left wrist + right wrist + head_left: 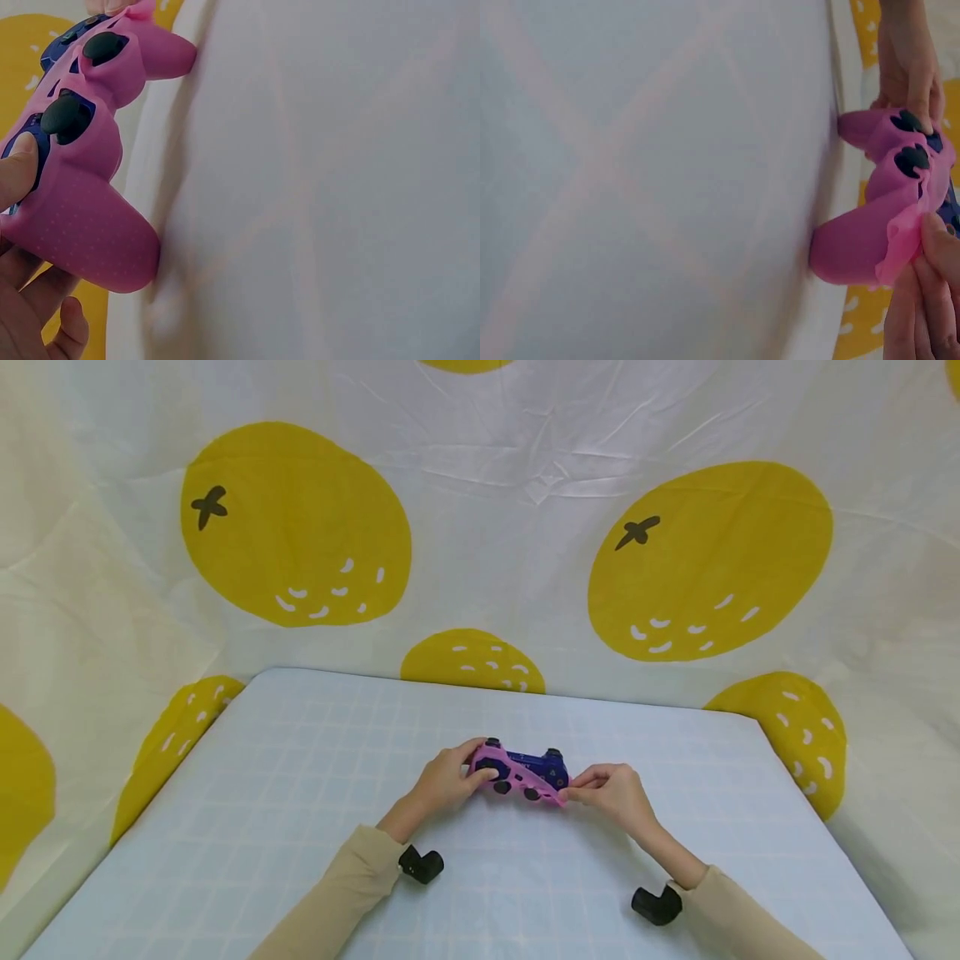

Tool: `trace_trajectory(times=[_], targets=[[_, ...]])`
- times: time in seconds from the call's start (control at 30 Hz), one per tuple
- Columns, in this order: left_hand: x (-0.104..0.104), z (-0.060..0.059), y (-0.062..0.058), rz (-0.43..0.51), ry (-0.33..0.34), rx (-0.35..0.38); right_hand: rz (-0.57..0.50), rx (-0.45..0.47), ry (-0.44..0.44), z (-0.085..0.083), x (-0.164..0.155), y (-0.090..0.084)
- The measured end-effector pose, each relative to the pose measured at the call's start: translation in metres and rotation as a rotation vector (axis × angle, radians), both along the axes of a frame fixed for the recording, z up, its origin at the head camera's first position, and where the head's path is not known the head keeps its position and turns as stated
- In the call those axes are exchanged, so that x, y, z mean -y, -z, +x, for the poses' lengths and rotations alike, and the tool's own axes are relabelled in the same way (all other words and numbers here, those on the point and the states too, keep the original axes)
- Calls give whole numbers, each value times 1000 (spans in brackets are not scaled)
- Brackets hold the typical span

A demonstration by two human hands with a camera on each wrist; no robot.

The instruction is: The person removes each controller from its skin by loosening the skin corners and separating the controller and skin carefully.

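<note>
The fingers of the right hand point(621, 795) pinched a loose edge of the pink cover point(97, 232); the left hand point(442, 778) gripped the controller's point(553, 770) other end, on or just above the tabletop point(525, 893). Pulling too hard could have torn that thin edge.

Background of the scene: a pale blue bench point(187, 860), its surface crossed by a faint, light grid and its far corners rounded, fills the lower part of the head view. Behind it and along both sides hangs an off-white fabric backdrop point(495, 552), printed with large yellow fruit motifs point(296, 543) bearing white flecks; the two largest carry dark, cross-shaped stem marks point(209, 507). Creases point(546, 483) mark the upper centre. The light is soft, with a slight sheen on the fabric.
</note>
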State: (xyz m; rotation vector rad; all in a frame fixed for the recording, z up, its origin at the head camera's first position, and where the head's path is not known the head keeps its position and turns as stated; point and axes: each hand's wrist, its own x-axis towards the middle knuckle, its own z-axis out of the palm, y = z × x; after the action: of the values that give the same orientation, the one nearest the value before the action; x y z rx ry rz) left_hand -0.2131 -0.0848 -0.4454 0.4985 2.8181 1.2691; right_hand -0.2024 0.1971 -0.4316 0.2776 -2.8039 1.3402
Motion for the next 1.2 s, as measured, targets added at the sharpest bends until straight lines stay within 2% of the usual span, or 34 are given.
trace_trajectory(times=[0.1,0.33,0.47,0.6,0.73,0.87,0.97,1.2], targets=[[-1,1,0,-6,-7,2,-24,-63,-1,2,1,1],[-3,0,-1,-5,-15,9,-15,-330,37,12,9,3],[-3,0,0,2,-10,14,-19,-373,40,10,5,-2],[-2,1,0,13,-22,8,-27,-316,31,3,-3,-6],[-2,4,1,39,-23,6,-48,-191,19,-4,-7,-6],[-2,7,5,41,-18,-78,-136,-93,-8,-11,-4,-5],[-3,8,7,45,-15,-131,-212,-65,-29,-14,3,-5],[-4,7,4,78,-11,-43,-262,-41,-86,-16,17,-11]])
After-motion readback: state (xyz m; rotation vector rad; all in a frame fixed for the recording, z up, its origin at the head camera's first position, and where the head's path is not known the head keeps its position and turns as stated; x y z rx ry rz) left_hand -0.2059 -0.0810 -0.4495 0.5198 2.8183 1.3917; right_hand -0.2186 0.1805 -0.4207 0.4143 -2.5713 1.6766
